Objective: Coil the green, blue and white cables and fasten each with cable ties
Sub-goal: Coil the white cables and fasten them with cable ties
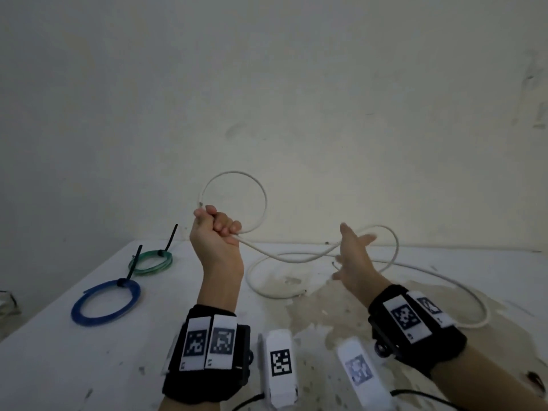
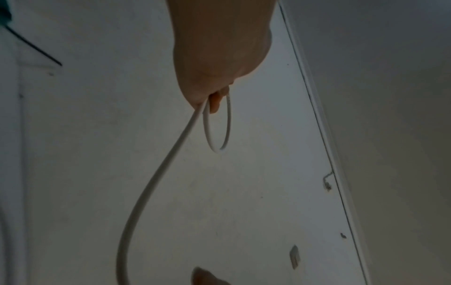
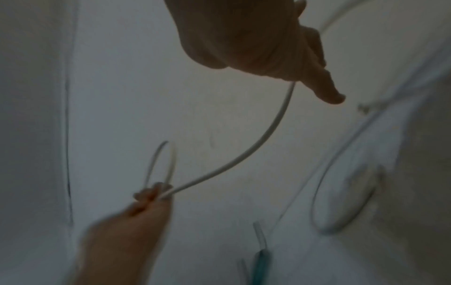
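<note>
Tabletop [image 1: 89,366], white and stained, runs back to a pale wall [image 1: 267,84]; its left edge slants away from the near left corner, and its far edge meets the wall just behind the raised hands.

Near that left edge lies the blue cable [image 1: 106,302], coiled flat into a ring with a black cable tie [image 1: 130,269] standing up from it. Just behind it, closer to the wall, the green cable [image 1: 151,263] lies coiled too, with two black ties sticking up. A bare stretch of tabletop separates both coils from the arms.

The left hand [image 1: 215,232] is held up above the tabletop, fingers curled tight round the white cable [image 1: 296,258]. One loop of that cable rises from the fist in front of the wall, its cut end just above the knuckles. From the fist the cable slopes down to the right onto the tabletop, where it lies in loose curves.

The right hand [image 1: 351,259] hovers above those curves with fingers spread and nearly straight. The right wrist view shows the cable passing under the palm, but blur hides whether any finger grips it. Beyond this hand, another loop arcs up by the wall, and a long run of the cable sweeps out across the right side of the tabletop and curves back near the right wrist.
</note>
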